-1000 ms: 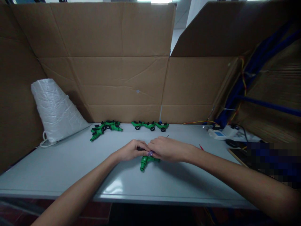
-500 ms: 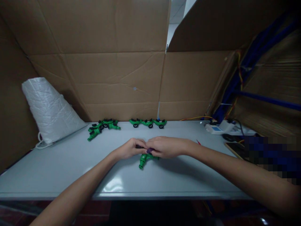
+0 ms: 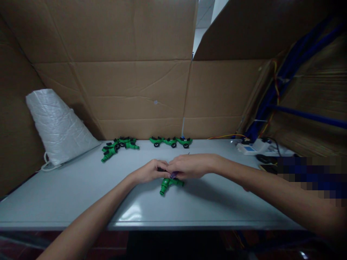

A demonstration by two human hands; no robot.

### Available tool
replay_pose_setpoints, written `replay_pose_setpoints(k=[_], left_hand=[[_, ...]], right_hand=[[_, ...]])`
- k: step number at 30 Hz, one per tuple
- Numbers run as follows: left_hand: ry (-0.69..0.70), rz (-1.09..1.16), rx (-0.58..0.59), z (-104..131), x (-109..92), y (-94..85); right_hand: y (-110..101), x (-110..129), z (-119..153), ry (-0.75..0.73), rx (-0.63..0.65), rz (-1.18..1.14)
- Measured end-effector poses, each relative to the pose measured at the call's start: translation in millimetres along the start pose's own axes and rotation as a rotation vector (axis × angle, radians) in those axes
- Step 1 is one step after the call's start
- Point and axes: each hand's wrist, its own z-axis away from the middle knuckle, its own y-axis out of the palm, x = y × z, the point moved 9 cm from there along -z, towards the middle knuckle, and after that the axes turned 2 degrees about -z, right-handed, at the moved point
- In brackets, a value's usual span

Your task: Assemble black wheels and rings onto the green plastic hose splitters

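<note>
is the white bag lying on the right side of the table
No, the white bag leans against the cardboard at the table's far left, while cables and a small white device sit on the right.

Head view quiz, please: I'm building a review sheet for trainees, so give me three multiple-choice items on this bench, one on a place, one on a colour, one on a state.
1. Where does the white woven bag stand?
A. far left, against the cardboard wall
B. far right, by the cables
C. under the table

2. What colour is the plastic fitting under the hands?
A. red
B. green
C. yellow

3. How are the left hand and right hand placed?
A. far apart
B. lifted high above the table
C. together over the fitting

Answers: 1 A, the bag leans at the left wall; 2 B, its body is bright green; 3 C, the fingertips meet just above it.
</note>
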Motion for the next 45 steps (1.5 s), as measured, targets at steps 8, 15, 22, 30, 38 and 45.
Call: replay_pose_setpoints(k=[8, 15, 22, 30, 38, 45], left_hand=[[0.016, -0.029, 0.007, -1, 1, -0.1], [0.005, -0.033, 0.002, 0, 4, -0.9], [0.034, 0.009, -0.014, -1, 2, -0.7], [0.013, -0.079, -0.117, 0, 5, -8.8], [-0.026, -0.314, -0.136, 3, -7, -10.9], [-0.017, -0.412, -0.173, 1, -16, -12.1]], right_hand=[[-3, 3, -3, 0.161, -0.008, 0.121], [2, 5, -1, 0.166, -0.031, 0.139], [-5, 8, 4, 0.224, -0.083, 0.177], [-16, -4, 10, 0.244, -0.154, 0.123], [-29, -88, 54, 0.478, -0.373, 0.087], [3, -127, 68, 0.528, -0.451, 0.015]])
